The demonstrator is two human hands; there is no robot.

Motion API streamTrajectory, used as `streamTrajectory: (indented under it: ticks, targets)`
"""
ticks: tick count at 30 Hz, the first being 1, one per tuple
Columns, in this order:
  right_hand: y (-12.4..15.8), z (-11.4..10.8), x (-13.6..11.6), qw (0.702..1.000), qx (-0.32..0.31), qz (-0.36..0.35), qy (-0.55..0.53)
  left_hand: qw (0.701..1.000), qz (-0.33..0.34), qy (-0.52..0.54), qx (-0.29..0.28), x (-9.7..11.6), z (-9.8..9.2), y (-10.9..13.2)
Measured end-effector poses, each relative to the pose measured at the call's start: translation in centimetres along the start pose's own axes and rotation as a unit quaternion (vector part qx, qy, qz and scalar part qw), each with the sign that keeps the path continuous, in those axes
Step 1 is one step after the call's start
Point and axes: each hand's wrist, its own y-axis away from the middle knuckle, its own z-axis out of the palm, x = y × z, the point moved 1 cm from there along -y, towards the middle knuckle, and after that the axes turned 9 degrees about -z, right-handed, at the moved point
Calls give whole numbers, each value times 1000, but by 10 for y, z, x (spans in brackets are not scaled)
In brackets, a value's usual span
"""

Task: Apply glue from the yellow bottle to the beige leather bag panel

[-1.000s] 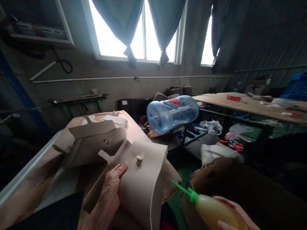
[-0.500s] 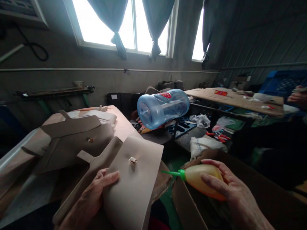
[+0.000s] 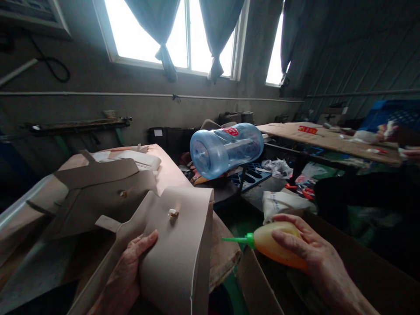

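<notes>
On blue jug [image 3: 226, 148], unreadable red label [image 3: 230, 131]

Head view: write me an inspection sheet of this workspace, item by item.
Surface: pinkish worktable at left, covered with cut beige pieces.
Job's things: folded beige leather panel with a small metal clasp; yellow glue bottle, green nozzle pointing at the panel.
Clutter: second beige panel; blue water jug lying on its side; cardboard box.
Grippers: left hand holds the panel; right hand grips the bottle.
Cables: black cable on the wall.
Surroundings: curtained windows; cardboard-topped bench at right.
</notes>
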Motion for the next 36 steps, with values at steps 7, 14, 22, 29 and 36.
streamTrajectory:
  ticks: [7, 14, 22, 29, 36]
  targets:
    - [-26, -5, -31, 998, -48, -21, 34, 999, -20, -23, 12, 5, 6, 8]
    - [-39, -10, -59, 989, -81, -64, 103, 996, -36, -48, 62, 5, 3, 10]
    - [-24, 5, -21, 996, -44, -79, 25, 1000, -15, -22, 7, 1, 2, 4]
    - [-26, 22, -5, 993, 10, -114, 22, 999, -10, -30, 43, 3, 3, 9]
    - [-27, 28, -5, 987, 45, -147, 47, 998, -6, -44, 47, -2, -9, 0]
